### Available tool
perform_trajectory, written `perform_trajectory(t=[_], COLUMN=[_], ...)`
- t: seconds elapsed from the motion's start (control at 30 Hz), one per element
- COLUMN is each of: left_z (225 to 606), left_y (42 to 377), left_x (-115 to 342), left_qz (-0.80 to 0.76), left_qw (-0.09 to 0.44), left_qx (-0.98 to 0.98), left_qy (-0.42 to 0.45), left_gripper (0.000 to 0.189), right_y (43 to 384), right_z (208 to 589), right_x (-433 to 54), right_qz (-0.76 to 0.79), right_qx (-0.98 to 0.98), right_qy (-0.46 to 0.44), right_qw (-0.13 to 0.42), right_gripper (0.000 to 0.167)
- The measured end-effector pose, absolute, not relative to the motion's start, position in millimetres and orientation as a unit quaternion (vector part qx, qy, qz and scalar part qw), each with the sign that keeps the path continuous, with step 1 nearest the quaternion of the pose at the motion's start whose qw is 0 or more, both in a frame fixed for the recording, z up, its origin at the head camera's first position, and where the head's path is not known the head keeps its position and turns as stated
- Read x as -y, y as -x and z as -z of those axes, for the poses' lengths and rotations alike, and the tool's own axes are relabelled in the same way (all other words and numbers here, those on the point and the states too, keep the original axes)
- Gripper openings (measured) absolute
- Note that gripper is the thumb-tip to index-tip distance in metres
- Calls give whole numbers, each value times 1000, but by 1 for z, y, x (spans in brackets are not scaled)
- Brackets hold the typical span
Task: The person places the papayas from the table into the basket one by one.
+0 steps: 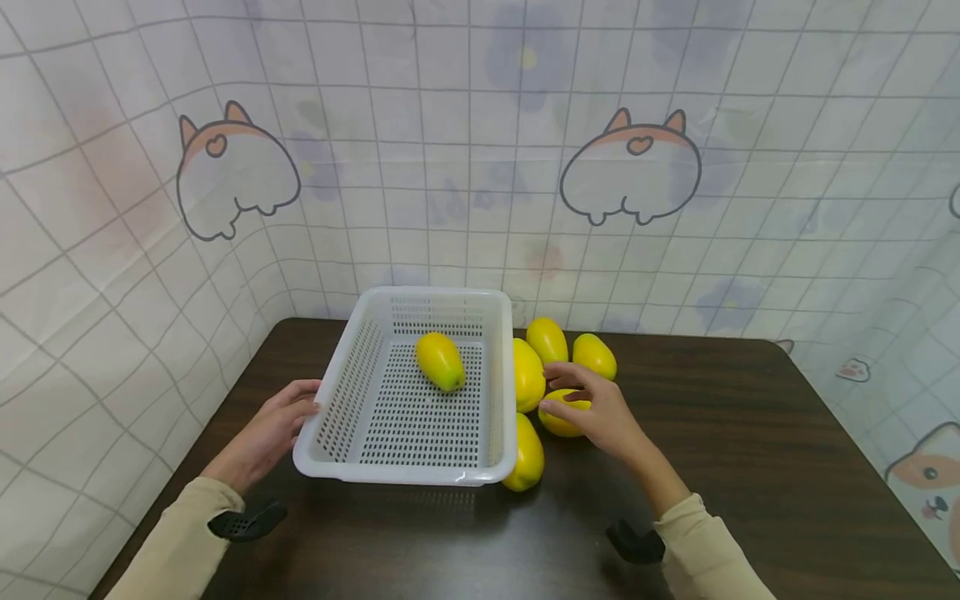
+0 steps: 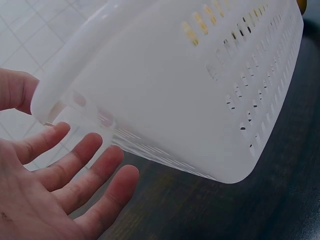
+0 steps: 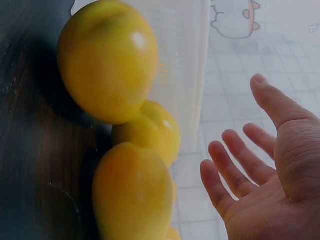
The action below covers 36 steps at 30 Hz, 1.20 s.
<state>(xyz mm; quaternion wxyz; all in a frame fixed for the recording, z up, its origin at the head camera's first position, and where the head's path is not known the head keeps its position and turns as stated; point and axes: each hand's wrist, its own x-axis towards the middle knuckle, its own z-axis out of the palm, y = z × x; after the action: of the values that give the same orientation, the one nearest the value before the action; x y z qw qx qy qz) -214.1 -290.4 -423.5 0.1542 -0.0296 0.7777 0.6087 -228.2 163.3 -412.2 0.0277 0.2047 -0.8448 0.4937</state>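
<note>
A white perforated plastic basket (image 1: 405, 475) stands on the dark table with one yellow mango (image 1: 440, 362) lying inside it. At the basket's left side, my left hand (image 1: 270, 435) pinches the rim (image 2: 52, 92), thumb over it and fingers spread below. My right hand (image 1: 600, 410) hovers right of the basket with its fingers loosely bent and nothing in them. Beneath and around that hand lie several yellow mangoes, among them one partly covered by it (image 1: 558, 417), one against the basket wall (image 1: 528, 375) and one near the front corner (image 1: 527, 454).
Two more mangoes (image 1: 547, 340) (image 1: 595, 357) sit farther back, close to the wall. A white gridded cloth (image 1: 465, 200) with cartoon animals hangs behind and along both sides. The dark wooden table (image 1: 735, 433) extends to the right.
</note>
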Motion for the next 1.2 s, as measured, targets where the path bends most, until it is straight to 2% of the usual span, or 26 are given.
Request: perform_trajectory(t=[1.2], left_z=[416], left_y=[214], left_x=[291], left_qz=[-561], left_qw=[167], left_qx=[-810], left_qy=[36], left_gripper=[53], right_y=[230], right_z=[429], right_x=[-198], right_qz=[-471], right_qx=[860], right_qy=[-182], right_qw=[69], right_gripper=[42])
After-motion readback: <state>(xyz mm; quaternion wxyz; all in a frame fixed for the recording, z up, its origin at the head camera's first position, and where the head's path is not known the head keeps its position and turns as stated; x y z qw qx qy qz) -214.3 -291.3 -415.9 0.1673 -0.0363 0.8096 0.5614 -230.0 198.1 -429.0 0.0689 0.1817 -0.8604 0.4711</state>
